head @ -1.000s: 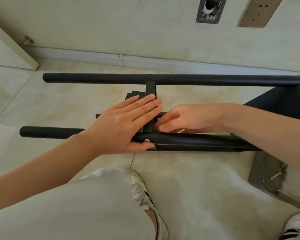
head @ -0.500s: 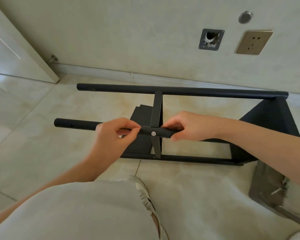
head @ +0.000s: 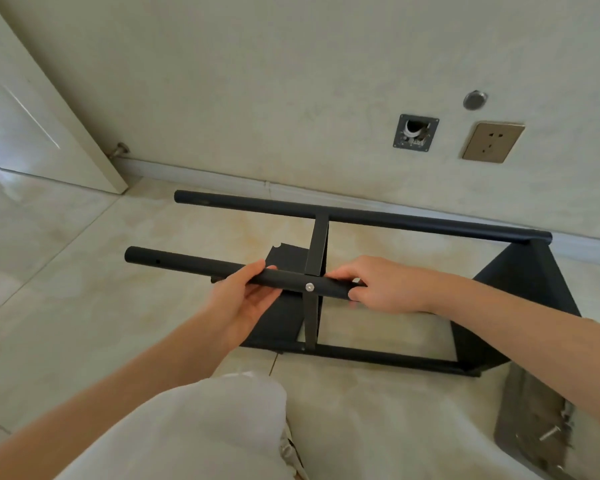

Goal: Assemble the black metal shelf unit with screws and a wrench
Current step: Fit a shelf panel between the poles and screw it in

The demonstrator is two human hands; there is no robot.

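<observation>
Hands meet at the middle of the frame on the near black tube point(head: 201, 263) of the shelf frame point(head: 520, 289), which lies on its side on the tiled floor point(head: 84, 306). The left hand point(head: 238, 301) curls its fingers around the tube left of a silver screw point(head: 309, 287); the right hand point(head: 378, 289) grips the tube just right of it. Loose screws point(head: 548, 434) lie on a grey sheet at lower right, and a wall socket point(head: 492, 142) sits at upper right.

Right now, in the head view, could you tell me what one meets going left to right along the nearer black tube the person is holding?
Open tube end → small side hole → left hand → silver screw → right hand.
</observation>
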